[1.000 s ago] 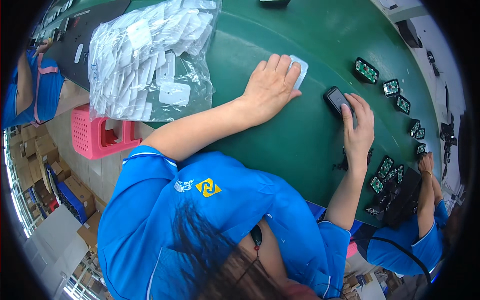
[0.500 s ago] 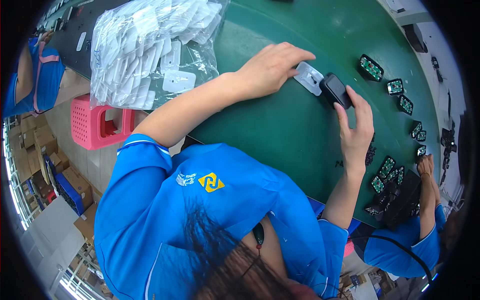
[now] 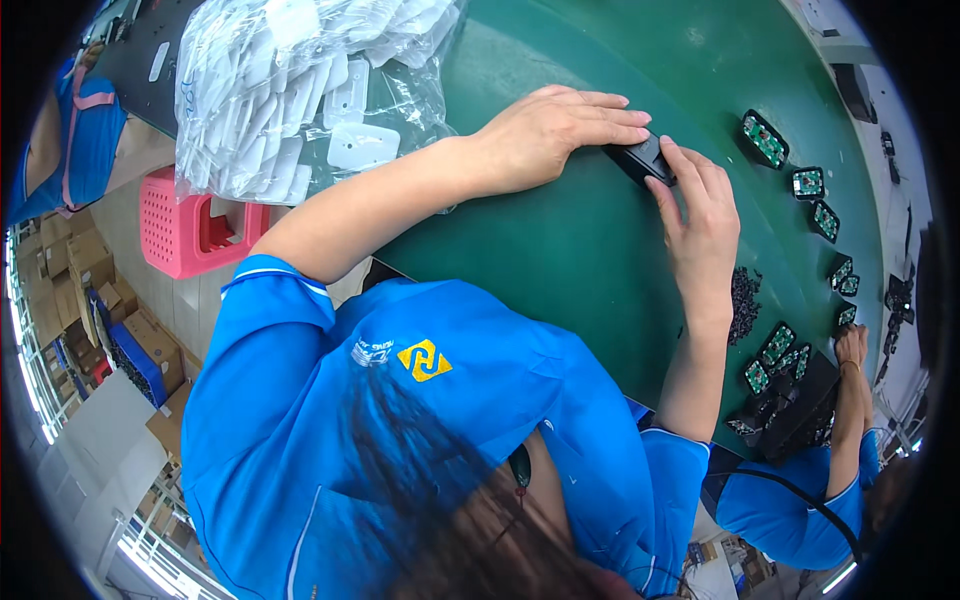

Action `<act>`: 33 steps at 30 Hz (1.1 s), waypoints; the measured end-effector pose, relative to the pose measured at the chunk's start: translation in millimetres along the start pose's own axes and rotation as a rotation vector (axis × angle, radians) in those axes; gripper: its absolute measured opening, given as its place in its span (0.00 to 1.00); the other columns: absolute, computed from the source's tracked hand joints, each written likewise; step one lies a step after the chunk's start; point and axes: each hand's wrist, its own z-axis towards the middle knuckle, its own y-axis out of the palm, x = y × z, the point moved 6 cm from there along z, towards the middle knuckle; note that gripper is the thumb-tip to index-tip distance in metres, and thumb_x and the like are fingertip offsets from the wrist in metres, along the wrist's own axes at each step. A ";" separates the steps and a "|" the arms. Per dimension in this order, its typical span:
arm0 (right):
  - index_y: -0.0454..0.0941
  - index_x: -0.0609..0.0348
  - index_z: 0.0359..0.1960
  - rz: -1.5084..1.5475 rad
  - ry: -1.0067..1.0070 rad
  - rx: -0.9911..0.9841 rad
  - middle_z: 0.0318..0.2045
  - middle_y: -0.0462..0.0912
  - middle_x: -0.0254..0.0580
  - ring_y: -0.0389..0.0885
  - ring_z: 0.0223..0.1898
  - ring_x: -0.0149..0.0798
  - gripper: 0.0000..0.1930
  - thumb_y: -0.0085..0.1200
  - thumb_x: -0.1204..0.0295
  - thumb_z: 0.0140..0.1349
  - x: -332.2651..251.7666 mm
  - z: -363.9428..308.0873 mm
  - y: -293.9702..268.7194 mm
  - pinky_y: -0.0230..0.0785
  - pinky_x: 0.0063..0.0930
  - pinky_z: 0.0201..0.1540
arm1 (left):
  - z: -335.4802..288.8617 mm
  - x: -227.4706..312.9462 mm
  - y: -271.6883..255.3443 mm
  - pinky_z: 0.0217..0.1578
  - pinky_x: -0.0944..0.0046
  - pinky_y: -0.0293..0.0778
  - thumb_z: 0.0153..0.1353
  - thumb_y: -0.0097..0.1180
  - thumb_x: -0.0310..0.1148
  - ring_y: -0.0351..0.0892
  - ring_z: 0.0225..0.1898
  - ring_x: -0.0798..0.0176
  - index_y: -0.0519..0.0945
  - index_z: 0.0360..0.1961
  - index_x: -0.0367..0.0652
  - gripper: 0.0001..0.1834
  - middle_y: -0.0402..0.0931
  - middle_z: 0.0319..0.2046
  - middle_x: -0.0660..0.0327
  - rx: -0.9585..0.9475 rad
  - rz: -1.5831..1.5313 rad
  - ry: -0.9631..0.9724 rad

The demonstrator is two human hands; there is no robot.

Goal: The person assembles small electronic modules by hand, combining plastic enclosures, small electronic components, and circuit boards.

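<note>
A small black plastic case [image 3: 636, 163] with rounded edges is held just over the green table, between my two hands. My right hand [image 3: 704, 212] pinches its right end, thumb on the near side and fingers on the far side. From the left, my left hand [image 3: 555, 135] reaches across with its fingers closed over the case's far left end; its thumb is hidden. The white plate seen earlier is out of sight, and whether it lies beneath the case or fingers I cannot tell.
At the left, a clear bag [image 3: 270, 110] of white plates lies on the green table [image 3: 520, 260]. Several black cases with green circuit boards [image 3: 764, 139] line the right side. Small black parts [image 3: 743, 305] are heaped beside my right forearm. A co-worker's hand [image 3: 851, 345] is farther right.
My left hand has moved right onto the black case, and the white plate is now hidden. My right hand has brought the case slightly left and tilted it differently.
</note>
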 end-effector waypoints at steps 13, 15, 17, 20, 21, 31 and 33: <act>0.78 0.49 0.48 0.155 0.149 -0.023 0.38 0.79 0.38 0.79 0.34 0.39 0.17 0.59 0.70 0.55 19.9 4.3 -2.2 0.72 0.30 0.37 | 10.3 16.1 4.4 0.51 0.60 0.71 0.51 0.59 0.31 0.73 0.55 0.59 0.71 0.57 0.44 0.28 0.71 0.58 0.61 -0.010 0.434 0.243; 0.78 0.49 0.48 0.281 0.243 -0.102 0.38 0.80 0.36 0.79 0.31 0.36 0.17 0.60 0.67 0.55 29.4 9.0 -2.5 0.71 0.25 0.36 | 17.2 20.7 8.2 0.49 0.59 0.73 0.48 0.62 0.34 0.75 0.51 0.57 0.73 0.52 0.40 0.28 0.74 0.52 0.58 0.040 0.416 0.262; 0.78 0.50 0.49 0.341 0.286 -0.111 0.38 0.80 0.35 0.78 0.31 0.34 0.17 0.59 0.67 0.56 40.4 12.2 -2.5 0.71 0.24 0.36 | 23.9 15.2 11.6 0.48 0.59 0.72 0.49 0.62 0.34 0.75 0.48 0.54 0.74 0.48 0.40 0.24 0.76 0.45 0.57 0.095 0.350 0.175; 0.77 0.49 0.52 0.468 0.315 -0.007 0.39 0.81 0.36 0.77 0.34 0.30 0.17 0.57 0.65 0.61 58.8 9.4 1.0 0.70 0.22 0.38 | 41.3 10.5 5.6 0.44 0.58 0.73 0.50 0.63 0.34 0.75 0.46 0.53 0.75 0.45 0.40 0.21 0.76 0.40 0.55 0.092 0.245 0.098; 0.77 0.49 0.53 0.472 0.284 0.089 0.39 0.80 0.37 0.77 0.35 0.29 0.17 0.56 0.64 0.62 58.3 9.5 -3.3 0.70 0.22 0.38 | 49.0 5.4 -0.8 0.39 0.59 0.74 0.54 0.62 0.35 0.77 0.41 0.50 0.77 0.43 0.39 0.17 0.77 0.36 0.52 0.165 0.183 0.084; 0.78 0.61 0.48 0.600 0.642 0.514 0.38 0.82 0.36 0.77 0.35 0.25 0.14 0.53 0.65 0.66 105.2 -80.0 -69.2 0.67 0.17 0.38 | 119.9 -106.8 23.3 0.21 0.66 0.76 0.67 0.48 0.41 0.79 0.19 0.64 0.77 0.38 0.29 0.20 0.79 0.22 0.53 -0.128 -0.482 -0.743; 0.79 0.61 0.47 0.569 0.688 0.563 0.37 0.82 0.37 0.77 0.35 0.25 0.14 0.53 0.65 0.66 112.9 -101.7 -77.7 0.67 0.17 0.39 | 120.0 -118.4 15.8 0.19 0.68 0.76 0.67 0.49 0.42 0.79 0.18 0.64 0.77 0.37 0.30 0.20 0.79 0.23 0.53 -0.115 -0.436 -0.804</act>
